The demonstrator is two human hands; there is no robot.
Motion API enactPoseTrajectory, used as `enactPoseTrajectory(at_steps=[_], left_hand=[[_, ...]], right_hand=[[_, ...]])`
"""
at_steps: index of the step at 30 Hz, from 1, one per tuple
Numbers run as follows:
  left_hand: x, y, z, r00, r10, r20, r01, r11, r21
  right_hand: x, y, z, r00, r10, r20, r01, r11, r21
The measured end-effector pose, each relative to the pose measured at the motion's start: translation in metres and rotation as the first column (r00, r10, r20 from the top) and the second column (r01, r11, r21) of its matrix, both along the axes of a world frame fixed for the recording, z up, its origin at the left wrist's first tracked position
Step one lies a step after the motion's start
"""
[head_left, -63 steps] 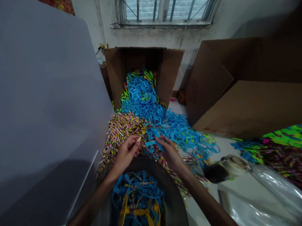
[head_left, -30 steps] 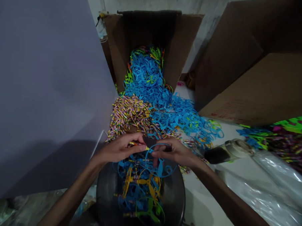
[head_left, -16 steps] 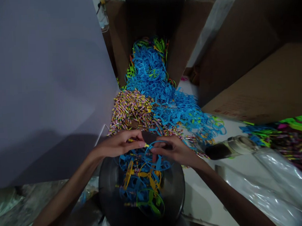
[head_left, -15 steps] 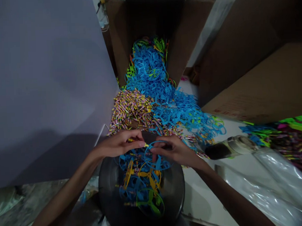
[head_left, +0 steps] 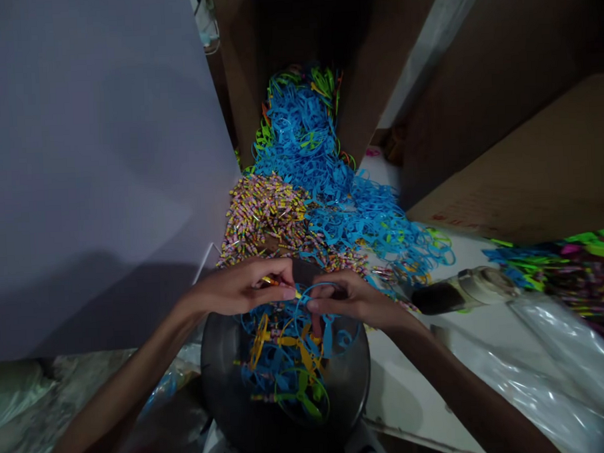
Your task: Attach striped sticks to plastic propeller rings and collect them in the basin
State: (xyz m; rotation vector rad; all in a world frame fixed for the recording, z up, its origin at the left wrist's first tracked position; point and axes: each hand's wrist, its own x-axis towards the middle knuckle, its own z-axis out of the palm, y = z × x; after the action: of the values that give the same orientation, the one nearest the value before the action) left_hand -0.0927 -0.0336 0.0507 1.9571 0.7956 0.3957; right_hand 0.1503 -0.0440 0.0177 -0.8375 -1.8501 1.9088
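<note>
My left hand [head_left: 257,284] pinches a small striped stick [head_left: 269,280] with a yellow tip. Closed on a blue ringed propeller [head_left: 329,332], my right hand [head_left: 348,294] holds it by its rim. The yellow tip meets the ring's near side between both hands; whether the two are joined I cannot tell. Below them is a dark round bowl [head_left: 220,363] holding blue, yellow and green propellers, some with striped sticks. A yellow propeller [head_left: 290,344] and a green one [head_left: 305,390] lie on top there.
Behind the bowl lie a heap of striped sticks [head_left: 261,208] and a pile of blue propellers [head_left: 308,146] spilling from a cardboard box [head_left: 399,55]. To the right are a dark cylindrical object [head_left: 460,292], clear plastic bags [head_left: 529,383] and more coloured parts [head_left: 579,281]. A pale panel [head_left: 99,168] stands left.
The view has shifted slightly. Both hands keep hold of the stick and the blue propeller, whose blades have turned a little below the right hand.
</note>
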Motion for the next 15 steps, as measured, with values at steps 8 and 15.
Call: enactPoseTrajectory(at_steps=[8,15], left_hand=[[-0.002,0.002,-0.018,0.999,-0.040,0.012,0.040,0.997,-0.065],[-0.002,-0.001,-0.013,0.998,-0.040,-0.038,0.041,0.999,0.034]], right_hand=[[-0.004,-0.004,-0.011,1.000,-0.002,-0.019,0.001,0.998,-0.063],[-0.004,-0.006,-0.012,0.998,-0.043,0.039,0.041,0.998,0.047]])
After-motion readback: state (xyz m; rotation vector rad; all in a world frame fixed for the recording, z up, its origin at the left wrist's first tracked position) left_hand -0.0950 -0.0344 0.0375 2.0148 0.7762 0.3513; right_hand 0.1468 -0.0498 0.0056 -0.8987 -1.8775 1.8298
